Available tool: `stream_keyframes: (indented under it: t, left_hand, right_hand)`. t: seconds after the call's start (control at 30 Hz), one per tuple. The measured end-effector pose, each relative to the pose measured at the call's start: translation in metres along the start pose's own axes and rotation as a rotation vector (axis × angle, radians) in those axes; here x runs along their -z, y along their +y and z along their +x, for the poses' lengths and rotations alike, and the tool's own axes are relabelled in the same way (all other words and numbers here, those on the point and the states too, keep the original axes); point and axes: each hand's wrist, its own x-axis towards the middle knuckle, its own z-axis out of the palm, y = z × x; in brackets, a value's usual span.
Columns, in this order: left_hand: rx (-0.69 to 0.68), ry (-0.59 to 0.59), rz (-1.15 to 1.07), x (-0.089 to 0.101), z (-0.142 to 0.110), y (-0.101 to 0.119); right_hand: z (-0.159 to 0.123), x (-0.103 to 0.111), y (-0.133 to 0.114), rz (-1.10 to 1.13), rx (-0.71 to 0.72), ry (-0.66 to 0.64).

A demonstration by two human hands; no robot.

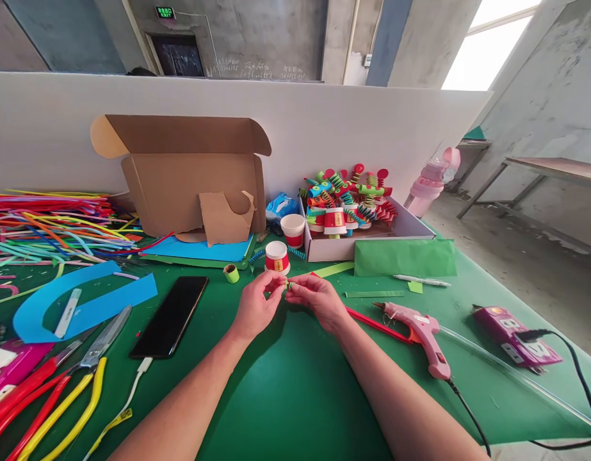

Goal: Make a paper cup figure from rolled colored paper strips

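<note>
My left hand [259,303] and my right hand [320,299] meet over the middle of the green table, fingertips pinched together. Between them is a small green paper piece [288,285], mostly covered by the fingers. Just behind stands an upside-down paper cup [276,257] with a red band and white base, a blue coiled paper spring [257,256] beside it. A short green paper roll [232,273] rests to the left of the cup. Past my right wrist, a red strip [379,324] runs toward the pink glue gun [420,330].
A shallow box [333,251] holds several paper-cup figures. A black phone [170,317], blue paper strips [84,301], and scissors [103,346] lie left. Pipe cleaners [59,221] are piled at back left, near a cardboard box [194,173]. A purple power strip [516,338] sits right.
</note>
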Motion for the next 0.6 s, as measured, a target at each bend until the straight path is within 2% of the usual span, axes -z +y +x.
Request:
stream_keyframes:
  t: [0.13, 0.27, 0.6]
  left_hand:
    - [-0.119, -0.072, 0.031, 0.0047, 0.0022, -0.0022]
    - [-0.179, -0.076, 0.088, 0.0047, 0.0023, -0.0027]
    - [-0.106, 0.019, 0.11, 0.0027, 0.0003, -0.0038]
  right_hand:
    - [-0.0002, 0.0036, -0.0028, -0.01, -0.038, -0.051]
    - [-0.0003, 0.0062, -0.0023, -0.034, -0.071, -0.104]
    - [0.0017, 0.0073, 0.0015, 0.085, -0.049, -0.048]
